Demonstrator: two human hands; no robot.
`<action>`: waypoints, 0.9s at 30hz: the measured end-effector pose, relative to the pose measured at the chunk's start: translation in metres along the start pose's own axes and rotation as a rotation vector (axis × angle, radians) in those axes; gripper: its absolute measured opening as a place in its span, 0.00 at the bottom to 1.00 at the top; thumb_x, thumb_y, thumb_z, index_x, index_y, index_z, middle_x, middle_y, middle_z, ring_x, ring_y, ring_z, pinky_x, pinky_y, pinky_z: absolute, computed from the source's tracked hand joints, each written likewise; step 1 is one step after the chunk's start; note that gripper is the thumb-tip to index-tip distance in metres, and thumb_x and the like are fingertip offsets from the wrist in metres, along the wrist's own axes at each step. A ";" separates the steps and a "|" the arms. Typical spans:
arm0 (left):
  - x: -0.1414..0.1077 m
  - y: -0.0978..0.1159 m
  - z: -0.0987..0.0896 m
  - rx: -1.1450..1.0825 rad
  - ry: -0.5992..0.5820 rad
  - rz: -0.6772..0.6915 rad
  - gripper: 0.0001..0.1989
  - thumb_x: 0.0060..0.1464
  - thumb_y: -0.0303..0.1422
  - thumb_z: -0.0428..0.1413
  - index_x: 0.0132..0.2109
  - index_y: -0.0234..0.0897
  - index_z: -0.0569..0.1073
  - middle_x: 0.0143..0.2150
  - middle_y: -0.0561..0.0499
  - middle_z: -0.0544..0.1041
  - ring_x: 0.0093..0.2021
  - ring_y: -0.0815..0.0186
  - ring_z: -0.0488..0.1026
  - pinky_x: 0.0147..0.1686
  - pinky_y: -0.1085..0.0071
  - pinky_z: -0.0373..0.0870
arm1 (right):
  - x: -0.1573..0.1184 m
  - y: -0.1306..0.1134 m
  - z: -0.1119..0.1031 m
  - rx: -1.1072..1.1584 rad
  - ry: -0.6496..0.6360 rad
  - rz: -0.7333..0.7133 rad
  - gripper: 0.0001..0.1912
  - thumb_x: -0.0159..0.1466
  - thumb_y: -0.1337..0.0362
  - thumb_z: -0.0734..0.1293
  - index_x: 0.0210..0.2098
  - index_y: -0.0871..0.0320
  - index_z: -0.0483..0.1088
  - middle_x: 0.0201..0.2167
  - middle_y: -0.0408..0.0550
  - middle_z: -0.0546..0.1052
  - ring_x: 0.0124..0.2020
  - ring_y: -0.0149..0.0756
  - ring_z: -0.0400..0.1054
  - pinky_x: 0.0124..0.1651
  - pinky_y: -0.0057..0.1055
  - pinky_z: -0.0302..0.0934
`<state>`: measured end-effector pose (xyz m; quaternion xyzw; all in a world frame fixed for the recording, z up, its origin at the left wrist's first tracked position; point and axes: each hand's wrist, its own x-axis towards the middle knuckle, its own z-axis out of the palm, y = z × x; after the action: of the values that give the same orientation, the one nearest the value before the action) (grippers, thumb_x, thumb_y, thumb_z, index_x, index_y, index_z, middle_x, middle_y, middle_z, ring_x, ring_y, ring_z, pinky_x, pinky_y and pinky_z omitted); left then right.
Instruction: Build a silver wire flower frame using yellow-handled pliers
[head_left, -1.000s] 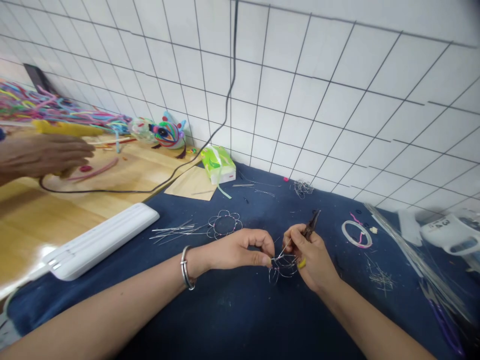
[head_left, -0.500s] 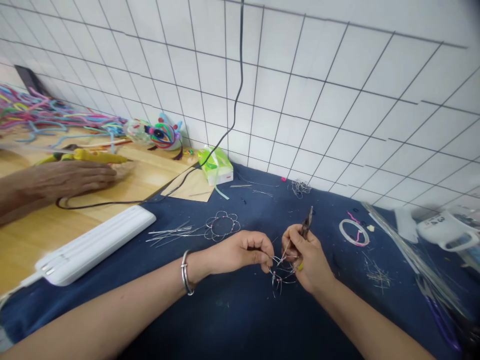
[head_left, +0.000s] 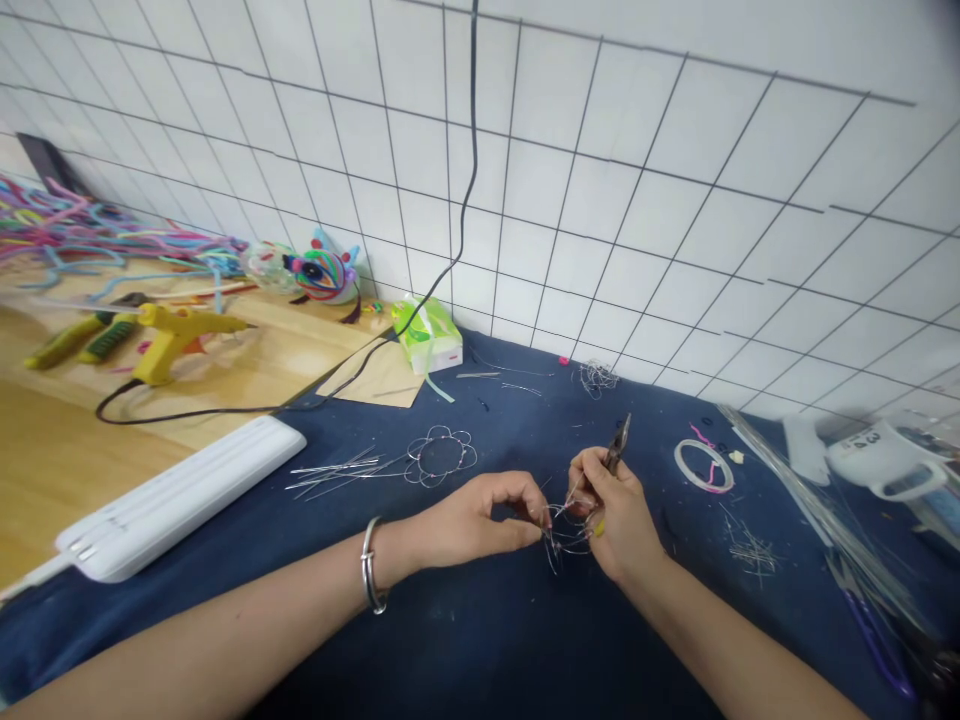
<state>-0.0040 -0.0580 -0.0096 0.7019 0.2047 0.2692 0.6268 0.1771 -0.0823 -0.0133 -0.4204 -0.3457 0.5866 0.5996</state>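
A small looped wire frame (head_left: pixel 571 546) is held between my two hands above the dark blue cloth. My left hand (head_left: pixel 499 515), with a silver bangle at the wrist, pinches its left side between thumb and fingertips. In my right hand (head_left: pixel 611 515) are pliers (head_left: pixel 619 440), jaws pointing up and away, a bit of yellow handle showing below the palm. The fingertips of that same hand also touch the wire frame's right side. A finished-looking wire flower (head_left: pixel 441 456) with a ring of loops lies on the cloth beyond my left hand.
Straight wires (head_left: pixel 337 472) and a white power strip (head_left: pixel 187 495) lie left. A yellow glue gun (head_left: pixel 169 340) rests on the wooden table. Tissues (head_left: pixel 427 335) stand by the wall. A tape roll (head_left: pixel 703 466), wire scraps (head_left: pixel 752 555), scissors (head_left: pixel 874 640) and a white mug (head_left: pixel 885 460) are right.
Another person's hand has left the glue gun at the left, uncovering it and the green-handled tool beside it. My left fingers have shifted lower on the wire frame. The pliers stay in my right hand.
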 end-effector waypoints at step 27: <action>-0.001 -0.007 0.021 -0.521 0.198 -0.067 0.06 0.55 0.27 0.50 0.36 0.30 0.70 0.34 0.46 0.73 0.34 0.64 0.73 0.41 0.63 0.66 | -0.002 0.009 0.000 -0.042 0.029 -0.019 0.07 0.59 0.60 0.64 0.30 0.58 0.67 0.21 0.38 0.60 0.20 0.23 0.51 0.22 0.23 0.47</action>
<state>0.0091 -0.0738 -0.0180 0.4802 0.2120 0.3590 0.7717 0.1734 -0.0842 -0.0212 -0.4381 -0.3530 0.5673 0.6014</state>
